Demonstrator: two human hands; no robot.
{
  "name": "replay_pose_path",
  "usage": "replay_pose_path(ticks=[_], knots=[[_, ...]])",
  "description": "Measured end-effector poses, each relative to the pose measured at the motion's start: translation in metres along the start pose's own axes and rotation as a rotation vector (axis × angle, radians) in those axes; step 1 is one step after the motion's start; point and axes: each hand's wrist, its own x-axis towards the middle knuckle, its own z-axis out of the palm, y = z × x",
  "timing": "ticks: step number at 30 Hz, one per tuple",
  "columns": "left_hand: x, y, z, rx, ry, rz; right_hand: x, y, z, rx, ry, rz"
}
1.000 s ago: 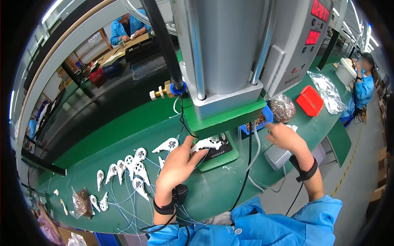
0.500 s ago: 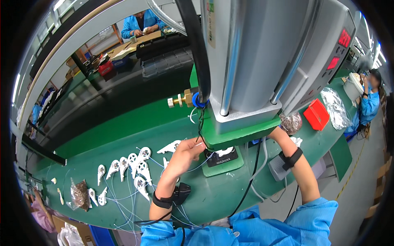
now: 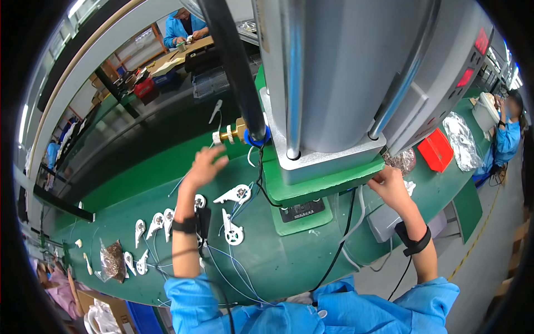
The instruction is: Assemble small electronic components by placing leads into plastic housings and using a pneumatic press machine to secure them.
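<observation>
My left hand [image 3: 204, 167] is raised over the back edge of the green bench, fingers apart and holding nothing. Just beyond it, over the dark conveyor, is a white lever-shaped part [image 3: 216, 111] with a thin wire trailing down; whether it rests there or is in the air I cannot tell. My right hand [image 3: 389, 186] has its fingers curled at the right edge of the press's green plate [image 3: 328, 182]; the fingertips are partly hidden. Under that plate a black fixture block [image 3: 303, 211] sits on a green base. White wheel-ended parts [image 3: 233, 235] with wires lie left of it.
The press's grey cylinder [image 3: 339, 72] stands in front of me, with a brass fitting [image 3: 228, 135] at its left. A bag of small brown pieces [image 3: 113, 260] lies far left. A red bin [image 3: 435, 150] and clear plastic bag [image 3: 463, 142] are right. Co-workers sit beyond.
My left hand has moved from beneath the press up and left, and opened. The white part has left the black block; one now shows over the conveyor. My right hand has come more into view.
</observation>
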Motion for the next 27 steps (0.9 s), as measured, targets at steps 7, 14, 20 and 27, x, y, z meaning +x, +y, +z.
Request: replay_pose_path(ticks=[7, 14, 20, 27], knots=[[-0.073, 0.016, 0.067, -0.28, 0.119, 0.104, 0.0, -0.015, -0.011, 0.144, -0.051, 0.086], [-0.131, 0.028, -0.045, -0.077, 0.95, 0.039, -0.019, -0.015, -0.023, 0.27, -0.051, 0.091], [-0.121, 0.141, -0.015, -0.587, 0.695, 0.197, -0.015, -0.023, -0.014, 0.36, -0.056, 0.057], [-0.089, 0.192, 0.044, -0.392, 0.376, 0.24, -0.009, -0.036, -0.009, 0.493, -0.119, 0.039]])
